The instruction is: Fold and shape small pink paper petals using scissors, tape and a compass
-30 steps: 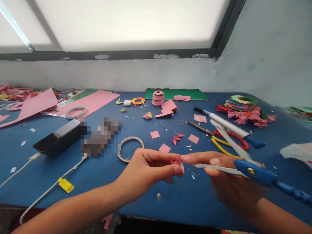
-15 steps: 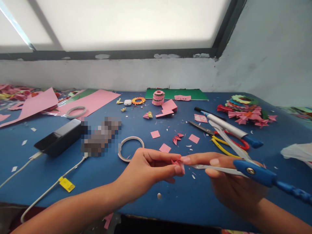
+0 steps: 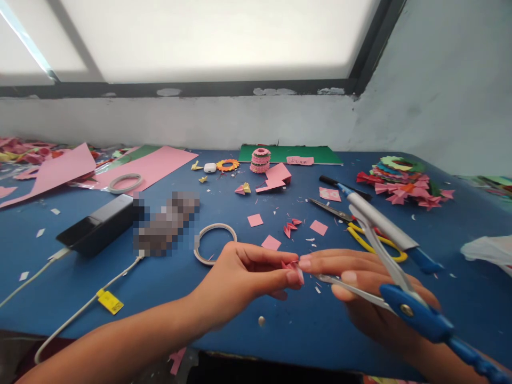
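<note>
Item: small folded pink paper [image 3: 294,271], lower centre of frame, pinched in the left hand [image 3: 244,274]. Right hand [image 3: 372,320]: index fingertip at the paper's edge, thumb and another finger apparently closed on one pale arm of a blue-handled tool [image 3: 416,312]. Risks: folds crushed by too tight a pinch; left fingers nicked if the arm's tip slips, sharpness untold. Surroundings: tape ring [image 3: 216,226] behind left wrist; pink squares [image 3: 272,242] beyond; scissors [image 3: 340,214], centre right, partly masked by the tool.
</note>
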Available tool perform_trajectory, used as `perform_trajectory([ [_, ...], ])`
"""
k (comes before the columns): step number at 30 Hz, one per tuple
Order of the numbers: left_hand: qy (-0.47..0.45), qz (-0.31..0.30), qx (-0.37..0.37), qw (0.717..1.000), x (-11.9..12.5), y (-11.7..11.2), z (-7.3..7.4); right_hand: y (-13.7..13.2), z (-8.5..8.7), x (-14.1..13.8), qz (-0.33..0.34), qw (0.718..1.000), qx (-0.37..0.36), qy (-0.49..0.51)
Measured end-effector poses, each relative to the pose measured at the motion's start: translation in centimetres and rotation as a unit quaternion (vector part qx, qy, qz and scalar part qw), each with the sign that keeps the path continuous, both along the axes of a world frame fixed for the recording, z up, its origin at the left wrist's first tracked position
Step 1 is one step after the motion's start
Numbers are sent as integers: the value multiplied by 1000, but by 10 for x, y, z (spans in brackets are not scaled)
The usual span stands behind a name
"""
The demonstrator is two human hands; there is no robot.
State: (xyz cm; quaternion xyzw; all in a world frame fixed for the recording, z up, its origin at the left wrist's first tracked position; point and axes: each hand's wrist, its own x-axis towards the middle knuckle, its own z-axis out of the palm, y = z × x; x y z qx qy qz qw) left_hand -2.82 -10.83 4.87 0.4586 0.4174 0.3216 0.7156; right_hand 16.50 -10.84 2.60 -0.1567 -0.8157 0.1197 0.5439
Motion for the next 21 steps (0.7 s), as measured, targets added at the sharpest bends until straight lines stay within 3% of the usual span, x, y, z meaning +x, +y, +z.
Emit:
perform_trajectory([
  [4,-7,3,12,1000,-1,0,-1,-2,-5,2,-12,1000,-11,14],
  [9,0,9,22,1000,-1,-1,1,-5,-10,-6,-60,981,-143,119],
  [13,15,6,19,1000,0,-1,2,-5,-7,-12,-29,964,-156,215],
  [17,10,16,26,999,0,-1,1,-6,-9,-8,-6,978,-110,179],
  [21,18,19,28,999,0,-1,1,-8,-7,-3,-29,987,-137,84],
])
